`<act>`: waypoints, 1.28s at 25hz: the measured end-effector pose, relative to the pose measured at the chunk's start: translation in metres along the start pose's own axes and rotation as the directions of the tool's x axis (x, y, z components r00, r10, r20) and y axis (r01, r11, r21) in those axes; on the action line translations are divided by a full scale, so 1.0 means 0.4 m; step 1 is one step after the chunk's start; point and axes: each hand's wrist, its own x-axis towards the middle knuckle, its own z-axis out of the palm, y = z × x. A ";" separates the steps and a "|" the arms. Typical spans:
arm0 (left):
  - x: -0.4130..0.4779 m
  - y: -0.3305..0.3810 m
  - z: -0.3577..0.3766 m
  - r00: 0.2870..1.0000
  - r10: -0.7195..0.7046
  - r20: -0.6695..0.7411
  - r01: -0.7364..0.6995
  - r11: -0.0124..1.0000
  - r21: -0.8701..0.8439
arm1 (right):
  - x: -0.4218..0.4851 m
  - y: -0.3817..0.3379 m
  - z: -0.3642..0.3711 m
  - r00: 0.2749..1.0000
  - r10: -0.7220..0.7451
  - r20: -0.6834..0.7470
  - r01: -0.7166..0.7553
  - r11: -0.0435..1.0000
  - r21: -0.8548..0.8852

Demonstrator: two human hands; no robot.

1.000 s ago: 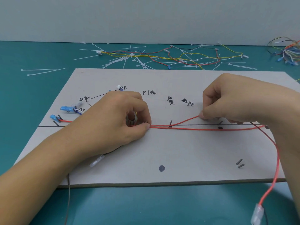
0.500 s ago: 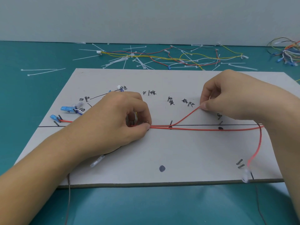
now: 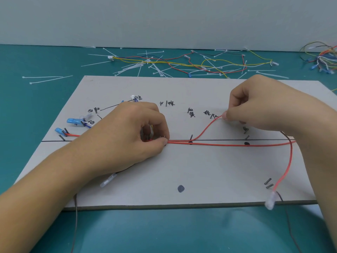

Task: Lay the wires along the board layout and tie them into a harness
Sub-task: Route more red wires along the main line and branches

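Green table (image 3: 164, 232) nearest, with a thin dark wire (image 3: 76, 218) hanging off the board's near edge at left. Grey board (image 3: 200, 170) lay flat on the table. A clear plug (image 3: 270, 202), blurred, lay across the board's near right edge, just beside two short pins (image 3: 268, 185). From that plug the lower red wire (image 3: 228, 144) went up the right side, then bent left along the drawn black line (image 3: 218, 140). A black dot (image 3: 180, 188) was marked near the front middle. A second clear plug (image 3: 108, 179) poked out from under the left wrist. Left hand (image 3: 127, 139) was curled, thumb and forefinger pinching the red wires (image 3: 176, 142) down on the line. Upper red wire (image 3: 204, 131) left the line at a pin (image 3: 191, 137) and climbed to the right hand (image 3: 264, 105), which pinched its end in its fingertips, close to the handwritten labels (image 3: 209, 113). Two blue plugs (image 3: 73, 121) sat at the board's left side. Past the board: scattered white zip ties (image 3: 138, 67), loose yellow and red wires (image 3: 200, 64), a wire tangle (image 3: 322, 59) far right, then a pale wall (image 3: 164, 19)
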 end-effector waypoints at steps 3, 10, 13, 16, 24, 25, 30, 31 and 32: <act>0.000 -0.001 0.000 1.000 -0.006 -0.002 0.006 1.000 -0.005 | -0.001 -0.002 0.005 1.000 0.006 -0.006 -0.006 1.000 0.001; 0.000 -0.002 0.000 1.000 -0.011 -0.002 0.011 1.000 -0.011 | 0.007 -0.010 0.026 0.997 -0.034 -0.071 0.033 0.999 -0.007; -0.001 -0.004 -0.002 1.000 -0.010 -0.006 0.010 1.000 -0.016 | 0.010 -0.010 0.026 0.996 -0.021 -0.085 0.022 1.000 0.004; -0.004 -0.004 -0.003 1.000 -0.015 -0.007 0.015 0.999 -0.030 | 0.010 -0.005 0.020 0.997 -0.008 -0.071 0.009 1.000 0.010; -0.003 -0.006 -0.012 0.998 -0.043 -0.038 0.043 0.999 -0.018 | -0.002 0.026 -0.027 0.991 -0.099 0.094 0.104 0.994 -0.042; -0.004 -0.004 -0.010 0.999 -0.034 -0.026 0.034 0.999 -0.014 | -0.004 0.031 -0.034 0.986 -0.114 0.122 0.120 0.992 -0.044; 0.000 -0.005 -0.005 1.000 0.001 0.011 -0.001 1.000 0.024 | -0.020 0.062 -0.068 0.951 -0.162 0.263 0.179 0.983 -0.042; 0.001 -0.005 -0.005 1.000 0.005 0.012 -0.005 1.000 0.031 | -0.024 0.064 -0.074 0.947 -0.160 0.280 0.173 0.985 -0.025; 0.001 -0.005 -0.004 1.000 0.008 0.013 -0.008 0.999 0.034 | -0.025 0.066 -0.077 0.943 -0.157 0.293 0.168 0.986 -0.011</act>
